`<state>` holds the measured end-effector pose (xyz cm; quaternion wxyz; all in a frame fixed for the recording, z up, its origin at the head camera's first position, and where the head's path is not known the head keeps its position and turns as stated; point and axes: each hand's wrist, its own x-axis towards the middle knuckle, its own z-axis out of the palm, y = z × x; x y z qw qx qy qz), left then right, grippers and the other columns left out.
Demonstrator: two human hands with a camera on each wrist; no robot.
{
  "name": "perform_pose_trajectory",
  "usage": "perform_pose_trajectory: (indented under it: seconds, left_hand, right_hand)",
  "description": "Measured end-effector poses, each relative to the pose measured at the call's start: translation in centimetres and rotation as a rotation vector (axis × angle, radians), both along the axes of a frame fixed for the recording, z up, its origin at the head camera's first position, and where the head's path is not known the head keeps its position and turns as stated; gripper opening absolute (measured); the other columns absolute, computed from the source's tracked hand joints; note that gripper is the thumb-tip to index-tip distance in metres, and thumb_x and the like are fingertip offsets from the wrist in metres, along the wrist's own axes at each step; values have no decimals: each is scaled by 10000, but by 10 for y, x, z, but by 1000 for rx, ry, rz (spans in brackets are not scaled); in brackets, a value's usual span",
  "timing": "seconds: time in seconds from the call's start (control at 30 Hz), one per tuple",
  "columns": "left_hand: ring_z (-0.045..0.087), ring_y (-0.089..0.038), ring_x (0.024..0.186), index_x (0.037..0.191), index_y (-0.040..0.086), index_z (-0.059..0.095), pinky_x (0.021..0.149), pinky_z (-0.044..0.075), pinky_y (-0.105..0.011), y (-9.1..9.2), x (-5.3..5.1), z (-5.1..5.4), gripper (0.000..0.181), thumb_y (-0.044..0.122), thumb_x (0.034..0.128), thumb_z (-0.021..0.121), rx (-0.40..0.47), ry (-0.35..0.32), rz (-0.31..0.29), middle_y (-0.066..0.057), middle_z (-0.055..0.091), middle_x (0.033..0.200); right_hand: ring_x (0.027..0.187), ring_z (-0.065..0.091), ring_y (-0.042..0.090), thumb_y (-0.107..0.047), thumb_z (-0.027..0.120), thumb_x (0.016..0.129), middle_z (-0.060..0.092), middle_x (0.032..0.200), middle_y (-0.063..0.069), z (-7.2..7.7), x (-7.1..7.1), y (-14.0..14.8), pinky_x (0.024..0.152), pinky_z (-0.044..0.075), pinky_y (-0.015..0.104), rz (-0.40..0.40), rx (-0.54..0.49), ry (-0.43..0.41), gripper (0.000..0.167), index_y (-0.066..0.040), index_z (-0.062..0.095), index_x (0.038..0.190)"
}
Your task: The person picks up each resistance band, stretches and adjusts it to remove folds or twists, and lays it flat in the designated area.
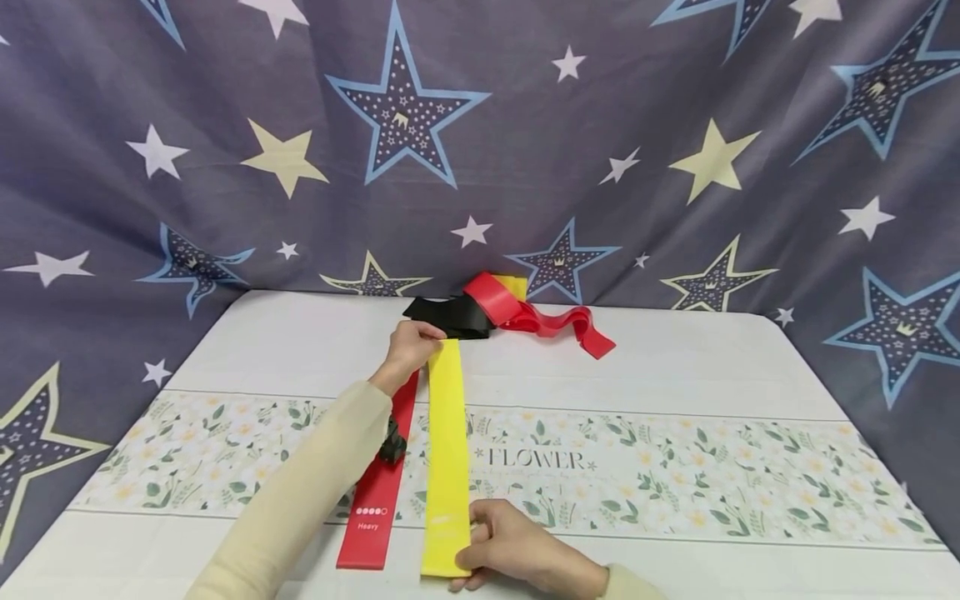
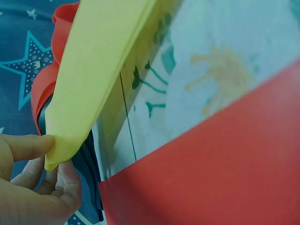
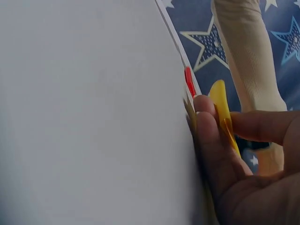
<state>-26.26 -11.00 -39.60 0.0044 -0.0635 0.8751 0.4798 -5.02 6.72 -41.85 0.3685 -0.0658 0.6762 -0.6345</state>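
A yellow band (image 1: pixel 447 450) stretches lengthwise between the two hands, beside a red band marked "Heavy" (image 1: pixel 367 521). At the band's far end my left hand (image 1: pixel 411 346) pinches it; the left wrist view shows the thumb and fingers of the left hand (image 2: pixel 42 183) on the yellow end (image 2: pixel 70 136). My right hand (image 1: pixel 510 546) pinches the near end at its right corner, and in the right wrist view the yellow edge (image 3: pixel 222 108) lies between thumb and fingers of the right hand (image 3: pixel 248 173). A small black bunched item (image 1: pixel 392 443) rests on the red band.
At the table's back edge lie a folded black band (image 1: pixel 450 317), a looped red band (image 1: pixel 555 322) and a piece of yellow band (image 1: pixel 513 286). The white table (image 1: pixel 675 358) carries a printed flower strip, and a starry cloth (image 1: pixel 600 125) hangs behind it.
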Motion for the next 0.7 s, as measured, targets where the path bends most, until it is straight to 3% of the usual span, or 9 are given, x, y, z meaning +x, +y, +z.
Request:
perform_pose_trajectory:
  seconds: [0.2, 0.33, 0.5, 0.7]
  left_hand:
    - [612, -240, 825, 961, 15, 725, 720, 522, -279, 1, -2, -1, 183, 20, 834, 593, -14, 19, -19, -158, 687, 1002]
    - [616, -248, 818, 944, 9, 724, 713, 528, -288, 0, -3, -4, 169, 22, 837, 594, -15, 19, -27, -167, 684, 991]
    - [623, -255, 833, 950, 2, 724, 740, 527, -300, -4, -5, -9, 166, 34, 842, 603, -26, 0, -46, -176, 687, 1003]
    - [642, -233, 755, 930, -14, 719, 714, 536, -295, -6, -9, -11, 138, 23, 832, 630, -40, 8, -74, -177, 705, 913]
  right_hand:
    - [562, 649, 66, 5, 590, 858, 715, 823, 191, 0, -1, -20, 498, 510, 156, 43, -52, -82, 314, 0, 545, 1169]
    - [574, 654, 69, 17, 574, 870, 714, 838, 192, -2, -2, -27, 511, 522, 170, 55, -74, -94, 311, -5, 551, 1179]
    - [564, 650, 67, 2, 571, 875, 714, 836, 205, -1, -3, -27, 499, 521, 172, 73, -79, -112, 272, 0, 556, 1147]
    - [539, 624, 47, -40, 567, 886, 716, 773, 118, 6, -5, -21, 470, 486, 136, 141, -49, -105, 142, -3, 570, 1023]
